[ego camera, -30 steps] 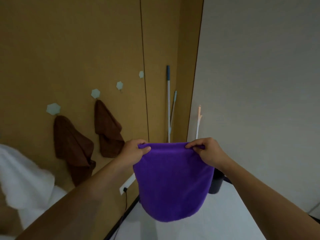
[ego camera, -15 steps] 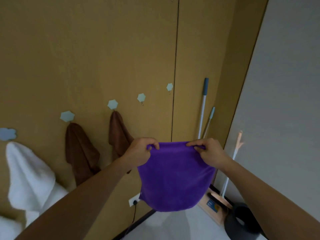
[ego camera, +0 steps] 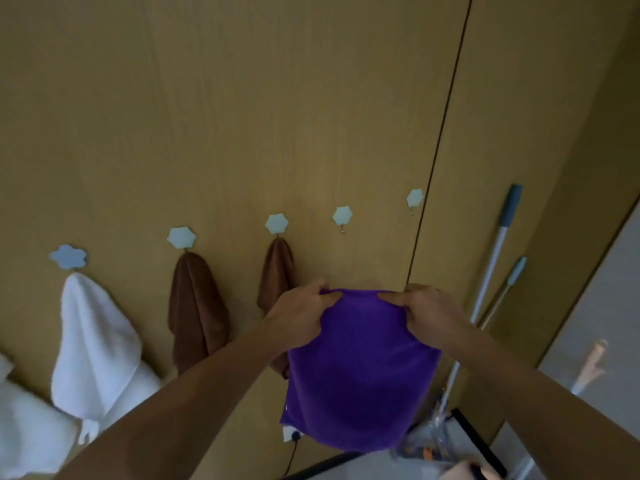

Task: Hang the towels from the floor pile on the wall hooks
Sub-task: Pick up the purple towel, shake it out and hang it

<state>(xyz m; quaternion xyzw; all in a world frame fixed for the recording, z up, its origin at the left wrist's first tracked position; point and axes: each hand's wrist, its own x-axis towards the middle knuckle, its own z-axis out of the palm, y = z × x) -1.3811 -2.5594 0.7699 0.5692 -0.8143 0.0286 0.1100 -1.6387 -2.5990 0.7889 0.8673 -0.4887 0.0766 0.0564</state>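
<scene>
A purple towel (ego camera: 360, 368) hangs between my hands in front of the wooden wall. My left hand (ego camera: 301, 313) pinches its top edge on the left and my right hand (ego camera: 426, 313) pinches it on the right. Pale blue flower-shaped hooks line the wall. A white towel (ego camera: 93, 344) hangs on the far-left hook (ego camera: 68, 257). Two brown towels (ego camera: 197, 310) (ego camera: 278, 271) hang from the following two hooks (ego camera: 181, 237) (ego camera: 276, 223). Two bare hooks (ego camera: 342, 215) (ego camera: 414, 198) sit above my hands. The floor pile is out of view.
Two long-handled cleaning tools (ego camera: 495, 247) (ego camera: 507, 289) lean in the corner at the right. A socket with a black cord (ego camera: 292, 436) sits low on the wall behind the purple towel. More white cloth (ego camera: 24, 431) fills the lower left corner.
The view has swung left and closer to the wall, so the hooks now sit above my hands. My hands have drawn closer together along the purple towel's top edge.
</scene>
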